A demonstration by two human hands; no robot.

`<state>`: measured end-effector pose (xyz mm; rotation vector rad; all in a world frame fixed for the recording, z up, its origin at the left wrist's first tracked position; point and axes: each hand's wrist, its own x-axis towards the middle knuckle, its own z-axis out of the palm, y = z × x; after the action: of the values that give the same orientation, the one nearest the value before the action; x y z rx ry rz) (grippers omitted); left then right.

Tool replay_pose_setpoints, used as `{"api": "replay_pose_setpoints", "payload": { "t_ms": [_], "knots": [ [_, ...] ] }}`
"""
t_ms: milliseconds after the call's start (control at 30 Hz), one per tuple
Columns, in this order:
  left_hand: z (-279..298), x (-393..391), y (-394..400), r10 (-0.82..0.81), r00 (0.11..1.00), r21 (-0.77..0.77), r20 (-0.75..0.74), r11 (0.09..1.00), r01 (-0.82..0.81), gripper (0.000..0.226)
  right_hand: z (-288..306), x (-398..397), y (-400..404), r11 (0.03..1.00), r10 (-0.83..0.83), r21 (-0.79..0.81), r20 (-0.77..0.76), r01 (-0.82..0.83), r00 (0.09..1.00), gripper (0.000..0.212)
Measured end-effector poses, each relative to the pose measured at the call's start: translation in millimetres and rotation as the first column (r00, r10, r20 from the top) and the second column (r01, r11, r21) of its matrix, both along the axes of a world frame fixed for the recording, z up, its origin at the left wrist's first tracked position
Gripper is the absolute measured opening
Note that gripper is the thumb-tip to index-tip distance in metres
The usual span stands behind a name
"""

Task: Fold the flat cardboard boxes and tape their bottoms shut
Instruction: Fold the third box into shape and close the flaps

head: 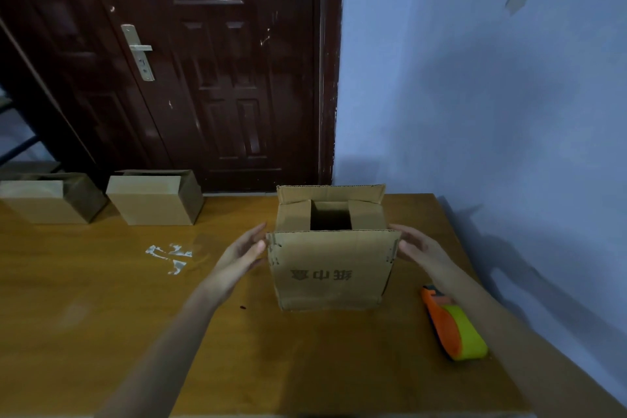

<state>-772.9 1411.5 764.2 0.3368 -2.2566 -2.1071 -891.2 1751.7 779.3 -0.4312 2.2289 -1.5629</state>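
Left hand (242, 249), fingers straight, touching the left edge of the upright cardboard box (330, 270); right hand (419, 249), likewise flat, against its right edge; neither grips.

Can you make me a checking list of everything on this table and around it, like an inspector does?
Surface: wooden table, with whitish scraps stuck on.
Job's things: cardboard box upright, two inner flaps folded in, long flaps standing; orange-and-green tape dispenser lying to its right.
Clutter: two folded boxes on their sides at far left.
Hands: left hand and right hand flat against the box's sides.
Cables: nothing seen.
Surroundings: dark door, blue wall.
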Motion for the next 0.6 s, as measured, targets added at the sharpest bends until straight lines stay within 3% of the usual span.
{"api": "replay_pose_setpoints", "payload": {
  "t_ms": [67, 167, 233, 467, 600],
  "knots": [
    [1, 1, 1, 0.001, 1.000, -0.016, -0.011, 1.000, -0.001, 0.089, -2, 0, -2, 1.000, -0.001, 0.024, -0.032, 0.002, 1.000, 0.048],
    [5, -3, 9, 0.093, 0.996, -0.023, -0.010, 0.995, -0.094, 0.055, -2, -3, -9, 0.998, -0.040, 0.038, -0.057, 0.042, 0.998, 0.040],
    [6, -6, 12, 0.145, 0.989, -0.024, -0.012, 0.989, -0.145, 0.045, -1, -5, -13, 0.994, -0.070, 0.073, -0.096, 0.077, 0.993, 0.037],
    [2, -19, 14, 0.250, 0.968, -0.027, 0.010, 0.968, -0.250, 0.041, 1, -6, -21, 0.994, -0.102, 0.018, -0.110, 0.105, 0.989, 0.044],
    [3, -23, 12, 0.226, 0.974, -0.075, 0.005, 0.971, -0.225, 0.053, 1, -8, -23, 0.993, -0.117, 0.007, -0.055, 0.117, 0.992, 0.070]
  ]
}}
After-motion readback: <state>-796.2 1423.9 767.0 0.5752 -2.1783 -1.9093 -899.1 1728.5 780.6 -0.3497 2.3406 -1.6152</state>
